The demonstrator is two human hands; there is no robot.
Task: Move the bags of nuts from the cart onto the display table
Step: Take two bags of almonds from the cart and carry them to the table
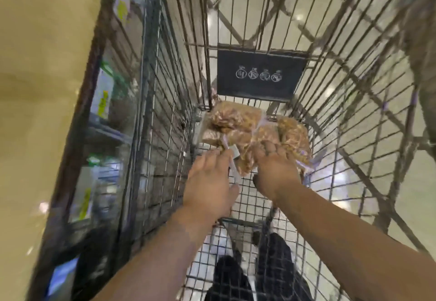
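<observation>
Here, a glossy pale floor point(405, 206) shows through the wire cart point(165, 88), with a blurred beige counter point(42, 65) off to the left of the left hand point(210, 183). Clear bags of nuts point(236, 121) lie on the cart's bottom just beyond both hands, the heap stretching crosswise below a black placard point(259, 74). The left hand pinches one bag's clear flap; the right hand point(276, 171) curls over another bag, gripping it.
</observation>
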